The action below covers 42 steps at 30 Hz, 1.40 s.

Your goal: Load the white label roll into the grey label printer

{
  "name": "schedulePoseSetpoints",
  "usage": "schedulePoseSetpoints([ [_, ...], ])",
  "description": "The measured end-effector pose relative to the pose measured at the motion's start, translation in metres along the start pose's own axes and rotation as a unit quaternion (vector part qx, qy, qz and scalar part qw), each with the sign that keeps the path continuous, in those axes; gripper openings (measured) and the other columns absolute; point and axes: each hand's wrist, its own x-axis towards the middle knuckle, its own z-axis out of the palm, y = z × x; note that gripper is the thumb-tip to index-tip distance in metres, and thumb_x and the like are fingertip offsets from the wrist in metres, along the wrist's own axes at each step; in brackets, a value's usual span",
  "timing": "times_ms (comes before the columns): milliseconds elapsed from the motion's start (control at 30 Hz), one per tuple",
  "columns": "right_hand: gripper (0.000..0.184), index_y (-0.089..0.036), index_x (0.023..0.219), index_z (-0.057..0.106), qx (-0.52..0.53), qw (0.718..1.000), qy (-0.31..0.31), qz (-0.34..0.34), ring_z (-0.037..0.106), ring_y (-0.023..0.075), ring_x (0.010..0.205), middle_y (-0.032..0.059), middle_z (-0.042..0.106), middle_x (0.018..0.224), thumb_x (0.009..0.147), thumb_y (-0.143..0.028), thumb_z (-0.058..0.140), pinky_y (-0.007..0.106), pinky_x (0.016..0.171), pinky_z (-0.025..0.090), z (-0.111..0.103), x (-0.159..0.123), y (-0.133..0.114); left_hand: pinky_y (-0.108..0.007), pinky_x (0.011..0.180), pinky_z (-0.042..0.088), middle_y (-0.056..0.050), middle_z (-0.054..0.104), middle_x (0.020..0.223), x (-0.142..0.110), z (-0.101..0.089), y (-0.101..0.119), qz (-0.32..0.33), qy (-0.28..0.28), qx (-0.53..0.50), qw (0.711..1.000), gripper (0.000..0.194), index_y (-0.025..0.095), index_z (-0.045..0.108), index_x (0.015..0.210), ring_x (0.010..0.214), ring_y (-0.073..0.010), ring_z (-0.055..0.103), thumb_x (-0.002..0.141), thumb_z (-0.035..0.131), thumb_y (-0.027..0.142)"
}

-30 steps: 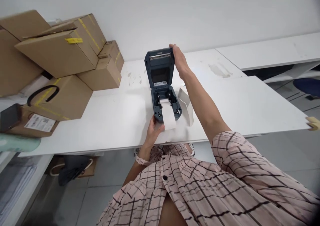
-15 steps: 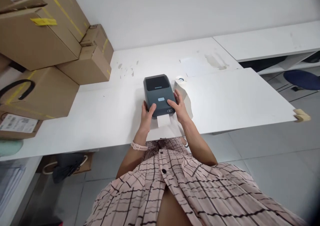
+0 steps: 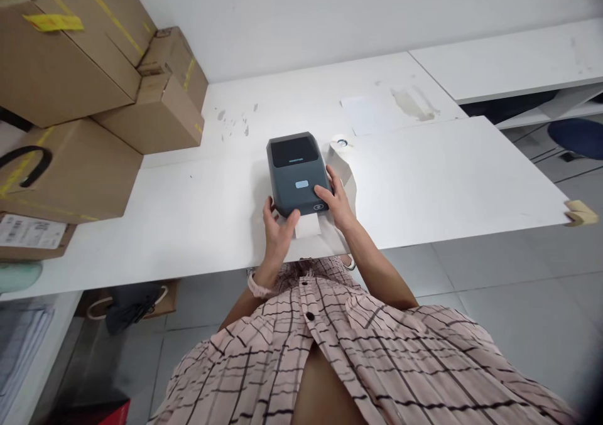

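A dark grey-blue label printer (image 3: 296, 172) with a black window and a pale button lies on the white table in front of me. A strip of white label paper (image 3: 308, 225) sticks out of its front edge. At the printer's near left corner is my left hand (image 3: 279, 233), its thumb by the front edge close to the paper and its fingers along the side. My right hand (image 3: 340, 204) grips the near right side, thumb on the top face. Beside the printer's far right lies a white label roll (image 3: 341, 143), with a loose strip of backing paper (image 3: 346, 175) running toward me.
Cardboard boxes (image 3: 117, 174) are stacked on the left of the white table (image 3: 438, 186). A white sheet (image 3: 365, 116) lies toward the wall. Foam padding (image 3: 581, 213) covers the table's right corner. A blue stool (image 3: 577, 137) stands at the right.
My left hand has slid slightly down and around the printer's near left corner, its thumb moving from the top to the front edge. My right hand keeps its place. The view has shifted slightly.
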Motion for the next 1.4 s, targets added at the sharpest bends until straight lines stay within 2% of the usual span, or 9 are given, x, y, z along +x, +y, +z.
schedulePoseSetpoints([
  [67,0.085,-0.023,0.163,0.027,0.013,1.0,0.013,-0.001,0.046,0.0309,0.149,0.0143,0.044,0.163,0.091,-0.055,0.06,0.05,0.12,0.045,0.001,0.0,-0.002,-0.032,0.083,0.055,-0.011,0.068,0.123,-0.018,-0.004,-0.013,-0.026,0.037,0.032,0.998,0.064,0.024,0.06,0.123,0.104,-0.0219,0.066,0.072,0.084,0.055],
  [200,0.085,-0.022,0.16,0.033,0.011,0.999,0.032,0.002,0.043,0.0304,0.151,0.0133,0.042,0.165,0.089,-0.058,0.061,0.049,0.122,0.042,0.003,0.001,0.0,-0.027,0.049,0.036,0.0,0.057,0.066,-0.035,-0.003,-0.012,-0.156,-0.128,-0.023,0.979,0.048,0.021,0.059,0.075,0.052,-0.0101,0.049,0.075,0.074,0.066],
  [433,0.086,-0.025,0.163,0.026,-0.01,0.999,0.041,-0.027,0.043,0.0319,0.15,0.0132,0.039,0.166,0.093,-0.063,0.058,0.052,0.119,0.043,0.006,-0.001,-0.001,-0.024,0.046,0.026,0.005,0.048,0.052,-0.026,0.009,0.016,-0.122,-0.177,-0.055,0.975,0.048,0.02,0.051,0.062,0.044,-0.0052,0.038,0.073,0.077,0.059],
  [567,0.061,-0.03,0.159,0.032,-0.193,0.955,0.094,-0.202,0.043,0.028,0.148,0.0082,0.061,0.149,0.102,-0.039,0.051,0.056,0.122,0.036,0.007,-0.011,-0.024,-0.022,0.048,0.031,0.006,0.047,0.049,-0.024,-0.001,-0.007,-0.073,-0.175,0.013,0.982,0.048,0.019,0.053,0.063,0.046,-0.0065,0.04,0.074,0.076,0.06],
  [733,0.051,-0.029,0.152,0.039,-0.352,0.865,0.028,-0.356,0.063,0.0247,0.123,0.0011,0.079,0.115,0.103,-0.022,0.049,0.052,0.123,0.029,0.008,-0.018,-0.051,-0.023,0.051,0.037,0.003,0.056,0.059,-0.021,-0.023,-0.025,-0.054,-0.122,0.042,0.99,0.04,0.019,0.059,0.073,0.052,-0.0092,0.048,0.084,0.069,0.057],
  [900,0.03,-0.022,0.131,0.056,-0.432,0.837,0.004,-0.336,0.067,0.0262,0.108,0.0063,0.078,0.107,0.103,-0.031,0.05,0.05,0.119,0.03,0.015,-0.022,-0.061,-0.032,0.092,0.055,-0.01,0.068,0.131,-0.008,-0.026,-0.004,0.082,0.05,0.056,0.994,0.041,0.023,0.064,0.125,0.114,-0.0206,0.066,0.095,0.059,0.051],
  [1000,0.031,-0.024,0.13,0.057,-0.377,0.874,0.004,-0.307,0.064,0.028,0.118,0.0075,0.075,0.116,0.102,-0.035,0.053,0.053,0.12,0.031,0.013,-0.029,-0.056,-0.039,0.118,0.042,-0.01,0.049,0.159,-0.003,-0.013,0.01,0.115,-0.004,0.043,0.992,0.055,0.026,0.052,0.147,0.148,-0.0259,0.046,0.099,0.052,0.053],
  [1167,0.06,-0.028,0.156,0.036,-0.192,0.959,0.06,-0.2,0.044,0.032,0.148,0.0128,0.046,0.16,0.102,-0.049,0.05,0.055,0.118,0.041,-0.003,-0.037,-0.039,-0.038,0.125,0.036,-0.007,0.039,0.168,-0.003,0.001,0.026,0.127,-0.019,0.005,0.992,0.064,0.028,0.044,0.156,0.156,-0.0265,0.035,0.1,0.047,0.058],
  [1400,0.072,-0.035,0.166,0.009,-0.093,0.97,0.002,-0.226,0.024,0.0298,0.161,0.0056,0.023,0.174,0.104,-0.065,0.03,0.053,0.129,0.03,-0.013,0.024,-0.08,-0.045,0.125,0.036,-0.009,0.048,0.162,0.062,-0.001,0.064,0.2,-0.024,-0.041,0.979,0.06,0.031,0.04,0.156,0.154,-0.0261,0.04,0.1,0.05,0.05],
])
